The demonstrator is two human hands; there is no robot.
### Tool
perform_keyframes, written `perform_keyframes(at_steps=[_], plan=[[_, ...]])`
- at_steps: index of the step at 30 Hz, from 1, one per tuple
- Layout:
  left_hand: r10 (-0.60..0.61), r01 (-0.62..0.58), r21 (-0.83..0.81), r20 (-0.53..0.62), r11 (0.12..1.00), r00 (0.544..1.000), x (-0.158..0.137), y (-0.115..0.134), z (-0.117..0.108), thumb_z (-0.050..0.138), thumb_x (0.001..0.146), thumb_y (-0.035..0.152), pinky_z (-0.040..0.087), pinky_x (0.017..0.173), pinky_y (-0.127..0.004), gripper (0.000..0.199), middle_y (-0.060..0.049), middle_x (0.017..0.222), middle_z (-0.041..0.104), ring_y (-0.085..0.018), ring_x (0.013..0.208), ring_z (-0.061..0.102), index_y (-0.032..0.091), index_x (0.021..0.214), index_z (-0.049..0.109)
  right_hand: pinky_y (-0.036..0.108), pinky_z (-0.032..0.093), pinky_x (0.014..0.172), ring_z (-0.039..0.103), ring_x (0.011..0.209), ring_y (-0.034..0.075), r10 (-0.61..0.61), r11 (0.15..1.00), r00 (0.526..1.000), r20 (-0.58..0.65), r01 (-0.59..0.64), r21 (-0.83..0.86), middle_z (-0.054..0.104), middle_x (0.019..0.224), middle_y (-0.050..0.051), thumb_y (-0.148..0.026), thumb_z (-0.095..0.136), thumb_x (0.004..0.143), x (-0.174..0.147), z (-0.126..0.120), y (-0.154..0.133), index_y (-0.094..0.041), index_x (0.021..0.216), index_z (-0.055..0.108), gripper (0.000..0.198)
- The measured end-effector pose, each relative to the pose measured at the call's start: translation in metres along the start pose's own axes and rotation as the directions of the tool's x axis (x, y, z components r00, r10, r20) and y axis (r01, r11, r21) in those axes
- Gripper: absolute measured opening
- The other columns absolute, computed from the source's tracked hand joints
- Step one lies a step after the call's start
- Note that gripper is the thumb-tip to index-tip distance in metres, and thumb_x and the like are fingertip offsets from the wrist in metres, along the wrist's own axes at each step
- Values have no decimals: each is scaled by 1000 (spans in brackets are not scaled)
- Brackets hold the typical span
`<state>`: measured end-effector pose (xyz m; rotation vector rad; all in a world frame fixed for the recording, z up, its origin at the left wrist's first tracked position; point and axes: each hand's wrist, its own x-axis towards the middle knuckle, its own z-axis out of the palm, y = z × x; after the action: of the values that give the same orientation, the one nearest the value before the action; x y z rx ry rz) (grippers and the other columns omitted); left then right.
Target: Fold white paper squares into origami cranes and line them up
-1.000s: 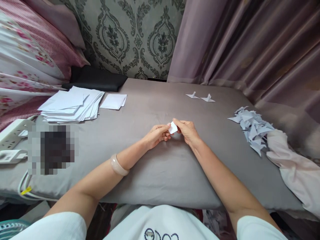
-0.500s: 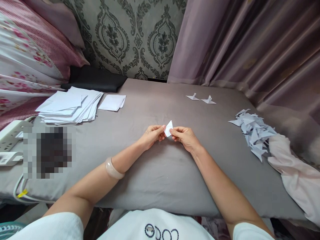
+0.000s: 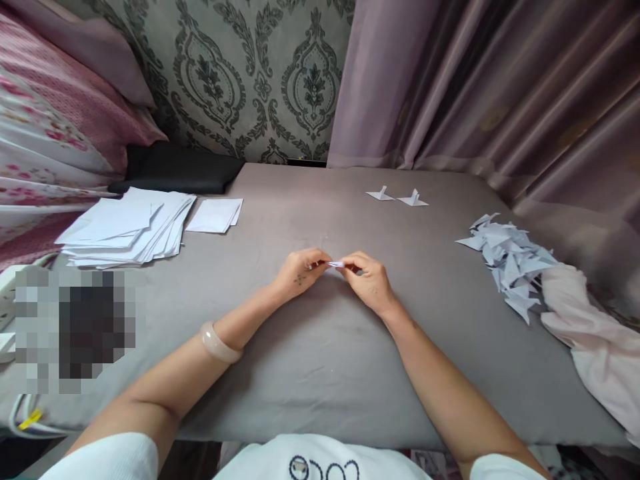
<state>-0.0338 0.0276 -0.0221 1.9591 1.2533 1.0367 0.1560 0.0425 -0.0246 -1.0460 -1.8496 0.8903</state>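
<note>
I find the left hand (image 3: 302, 273) and right hand (image 3: 369, 279) pinching either end of a folded paper (image 3: 336, 264), between the near and far edges of the grey cloth (image 3: 320, 373). Uneven pull could tear it; slack grip could loosen its folds.

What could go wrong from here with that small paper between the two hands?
The left hand and right hand pinch the small paper between fingertips, so it might slip or crease crookedly.
The uneven stack of sheets could slide if bumped.
The loose heap of folded papers might shift if the pale cloth beside it gets tugged.
</note>
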Motion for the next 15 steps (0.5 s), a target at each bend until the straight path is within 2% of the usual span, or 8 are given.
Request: perform_keyframes(at_steps=[1, 3, 5, 7, 10, 12, 15], plan=[[126, -125, 141, 1, 982, 992, 4, -2, -1, 48, 93, 25, 47, 72, -26, 21, -7, 91, 68, -14, 80, 60, 17, 90, 67, 28, 47, 72, 61, 77, 15, -97, 986, 995, -27, 92, -142, 67, 87, 4, -22, 56, 86, 0, 0, 2, -22, 88, 72, 16], [283, -286, 389, 68, 876, 957, 12, -7, -2, 40, 96, 22, 47, 76, -28, 27, -10, 97, 66, -16, 86, 60, 16, 91, 67, 29, 46, 76, 60, 83, 16, -218, 894, 976, -4, 199, -401, 67, 91, 6, -15, 48, 90, -1, -1, 4, -22, 92, 72, 25], [333, -370, 542, 169, 755, 928, 16, -11, -1, 37, 97, 19, 47, 75, -30, 30, -11, 96, 65, -17, 83, 59, 14, 92, 66, 30, 45, 77, 59, 84, 17, -240, 777, 968, 76, 238, -582, 66, 90, 7, -12, 45, 92, -2, 0, 3, -22, 94, 72, 28], [327, -424, 594, 271, 684, 906, 16, -14, 0, 37, 96, 16, 47, 73, -31, 30, -11, 96, 65, -18, 82, 58, 13, 93, 66, 31, 44, 76, 58, 84, 18, -207, 698, 965, 161, 261, -667, 65, 91, 7, -12, 44, 92, -4, 0, 1, -20, 96, 71, 29], [272, -421, 561, 332, 713, 903, 8, -13, -1, 40, 90, 9, 47, 77, -31, 28, -11, 100, 63, -19, 87, 58, 13, 98, 66, 32, 45, 76, 56, 87, 20, -139, 680, 961, 241, 269, -682, 64, 99, 8, -11, 42, 92, -10, -2, -4, -21, 106, 68, 31], [233, -357, 508, 293, 784, 927, 2, -10, -5, 42, 84, 6, 47, 80, -32, 32, -12, 103, 62, -20, 90, 57, 13, 104, 66, 33, 45, 76, 55, 90, 21, -98, 699, 959, 266, 256, -668, 63, 104, 8, -8, 41, 90, -14, -4, -7, -22, 115, 65, 37], [190, -289, 419, 261, 861, 946, -3, -5, -10, 45, 83, 11, 47, 82, -33, 32, -11, 106, 60, -20, 91, 58, 15, 108, 65, 35, 46, 79, 54, 94, 22, -48, 741, 961, 273, 218, -635, 63, 107, 8, -5, 40, 87, -18, -9, -10, -22, 118, 64, 43]])
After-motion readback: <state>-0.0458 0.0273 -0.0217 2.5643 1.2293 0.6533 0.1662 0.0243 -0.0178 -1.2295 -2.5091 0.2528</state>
